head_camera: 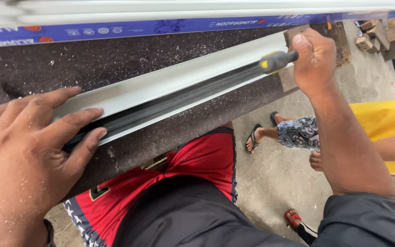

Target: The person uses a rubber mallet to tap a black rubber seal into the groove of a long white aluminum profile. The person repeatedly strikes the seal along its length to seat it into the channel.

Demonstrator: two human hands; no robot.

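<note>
Down at eight o'clock the left hand lies flat, fingers spread, pressing a smooth pale metal channel onto the rough dark bench, while at two o'clock the right hand fists a yellow-collared tool handle.

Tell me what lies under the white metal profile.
The white metal profile rests on a dark speckled workbench. The left hand covers its near end, so that part is hidden.

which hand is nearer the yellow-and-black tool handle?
Right. The right hand is clenched around the tool handle at the far end of the white aluminium channel. The left hand presses flat on the channel's near end, well apart.
</note>
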